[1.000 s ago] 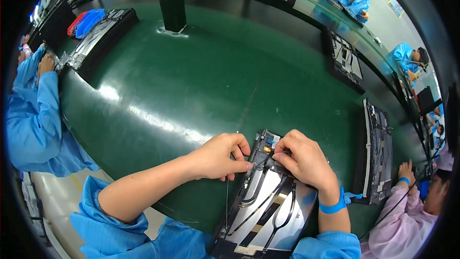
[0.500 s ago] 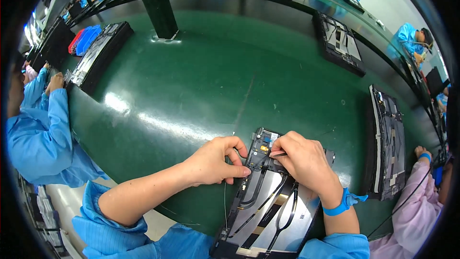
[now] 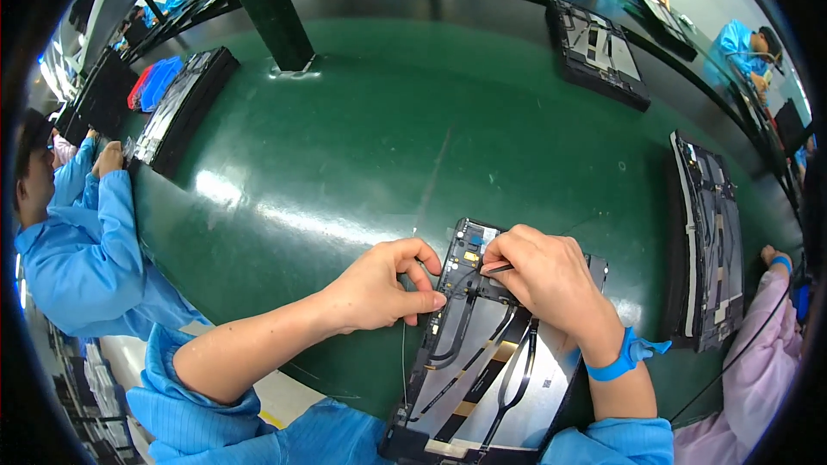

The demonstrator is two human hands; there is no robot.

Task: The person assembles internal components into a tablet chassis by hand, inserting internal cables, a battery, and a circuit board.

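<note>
An opened tablet-like device [image 3: 551, 362] lies at the table's near edge, showing silvery panels, black flat cables and a dark circuit area [image 3: 465, 263] at its far end. My left hand [image 3: 383, 288] grips its left edge near that end, thumb and forefinger against the frame and the other fingers curled. Below those fingers a thin wire [image 3: 404, 362] runs down beside the device. My right hand [image 3: 547, 280] is over the circuit area, pinching a slim dark pointed tool [image 3: 497, 269]. The fingers hide most of the tool, so its exact kind is unclear.
On the green table [image 3: 345, 146], similar devices are stacked at the right [image 3: 711, 241], far right [image 3: 603, 52] and far left [image 3: 185, 108]. Blue and red bins [image 3: 158, 82] stand beside the left stack. A dark post [image 3: 267, 9] rises at the back. Co-workers sit at both sides.
The whole view has shifted slightly. Both hands keep nearly the same places on the device, the right still pinching the tool over the circuit area.
</note>
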